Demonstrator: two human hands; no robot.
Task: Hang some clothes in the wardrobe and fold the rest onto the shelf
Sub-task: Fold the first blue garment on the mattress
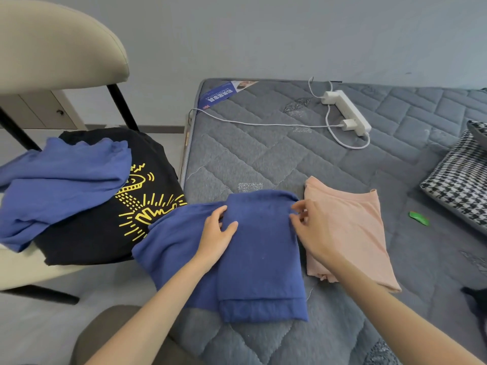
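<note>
A dark blue garment (261,259), partly folded, lies on the grey mattress (263,154) near its left edge. My left hand (217,233) grips the left edge of the folded panel, thumb on top. My right hand (311,227) pinches the panel's upper right edge between thumb and fingers. A folded peach garment (353,227) lies right beside the blue one, partly under my right wrist. On the chair (52,48) to the left lie a black T-shirt with a yellow print (105,233) and a lighter blue garment (60,185) on top of it.
A white power strip (347,111) with a charger and cables lies at the mattress's far end. A houndstooth cushion (458,183) sits at the right edge, a small green item (419,218) near it. Dark fabric (477,304) shows at the lower right.
</note>
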